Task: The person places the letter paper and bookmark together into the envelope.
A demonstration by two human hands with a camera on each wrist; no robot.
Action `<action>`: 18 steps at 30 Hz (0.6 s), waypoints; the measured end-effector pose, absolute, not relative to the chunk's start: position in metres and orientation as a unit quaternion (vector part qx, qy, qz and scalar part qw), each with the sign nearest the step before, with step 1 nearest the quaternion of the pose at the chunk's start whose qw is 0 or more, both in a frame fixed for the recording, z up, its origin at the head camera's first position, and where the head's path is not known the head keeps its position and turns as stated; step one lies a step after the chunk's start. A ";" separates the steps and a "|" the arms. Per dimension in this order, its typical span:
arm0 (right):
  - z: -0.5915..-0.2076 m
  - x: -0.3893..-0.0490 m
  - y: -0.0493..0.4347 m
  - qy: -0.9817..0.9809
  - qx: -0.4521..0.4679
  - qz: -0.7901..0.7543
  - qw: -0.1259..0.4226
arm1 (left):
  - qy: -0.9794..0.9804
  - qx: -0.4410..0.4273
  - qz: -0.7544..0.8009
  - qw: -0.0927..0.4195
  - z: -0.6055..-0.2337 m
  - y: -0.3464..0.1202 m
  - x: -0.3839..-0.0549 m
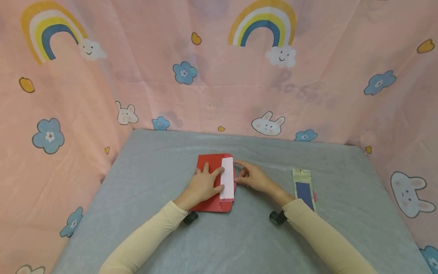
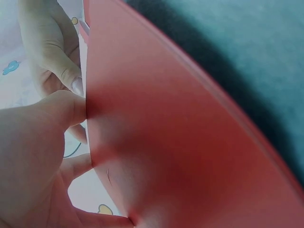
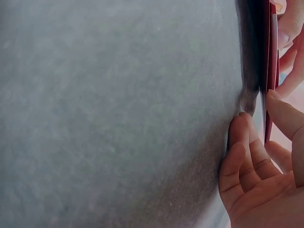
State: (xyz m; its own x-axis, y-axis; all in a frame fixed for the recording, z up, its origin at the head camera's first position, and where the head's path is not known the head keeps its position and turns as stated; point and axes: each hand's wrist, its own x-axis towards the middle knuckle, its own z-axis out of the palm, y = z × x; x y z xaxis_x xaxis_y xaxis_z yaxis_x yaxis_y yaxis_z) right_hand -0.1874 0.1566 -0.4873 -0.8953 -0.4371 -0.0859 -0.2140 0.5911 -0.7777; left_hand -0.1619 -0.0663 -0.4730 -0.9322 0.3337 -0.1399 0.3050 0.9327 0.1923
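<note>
A red paper envelope (image 1: 213,161) lies flat on the grey cloth, with a white strip (image 1: 227,179) along its right side. My left hand (image 1: 202,185) rests on it with spread fingers; thumb and index fingertips touch the strip's left edge. In the left wrist view the envelope (image 2: 190,118) fills much of the picture. My right hand (image 1: 254,177) is at the envelope's right edge, where a pinkish-red flap edge peeks out. Its thumb and index finger touch that edge some way apart. In the right wrist view the other fingers of the right hand (image 3: 263,190) bend loosely near the cloth.
A greenish patterned packet (image 1: 302,176) with a dark blue panel lies right of the hands, partly behind the right sleeve (image 1: 308,220). The grey cloth (image 1: 164,152) covers the table. A pink printed curtain (image 1: 212,102) stands behind and at both sides.
</note>
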 end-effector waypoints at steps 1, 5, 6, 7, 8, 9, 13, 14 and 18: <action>-0.487 -0.188 0.156 0.882 -0.185 -0.411 0.136 | 0.979 0.164 0.084 0.085 -0.473 -0.066 -0.162; -0.489 -0.187 0.156 0.882 -0.184 -0.411 0.137 | 0.979 0.163 0.084 0.086 -0.474 -0.067 -0.162; -0.489 -0.187 0.156 0.882 -0.183 -0.412 0.137 | 0.979 0.163 0.085 0.085 -0.474 -0.067 -0.162; -0.490 -0.187 0.156 0.882 -0.182 -0.414 0.137 | 0.979 0.162 0.086 0.086 -0.474 -0.067 -0.162; -0.490 -0.187 0.156 0.881 -0.182 -0.415 0.136 | 0.979 0.162 0.087 0.086 -0.474 -0.067 -0.162; -0.490 -0.187 0.156 0.881 -0.182 -0.416 0.135 | 0.979 0.162 0.087 0.086 -0.474 -0.066 -0.162; -0.490 -0.188 0.157 0.880 -0.182 -0.417 0.135 | 0.979 0.163 0.087 0.085 -0.473 -0.066 -0.162; -0.490 -0.188 0.157 0.880 -0.182 -0.417 0.135 | 0.979 0.164 0.087 0.085 -0.472 -0.066 -0.162; -0.490 -0.187 0.156 0.879 -0.177 -0.420 0.137 | 0.979 0.166 0.088 0.082 -0.472 -0.066 -0.162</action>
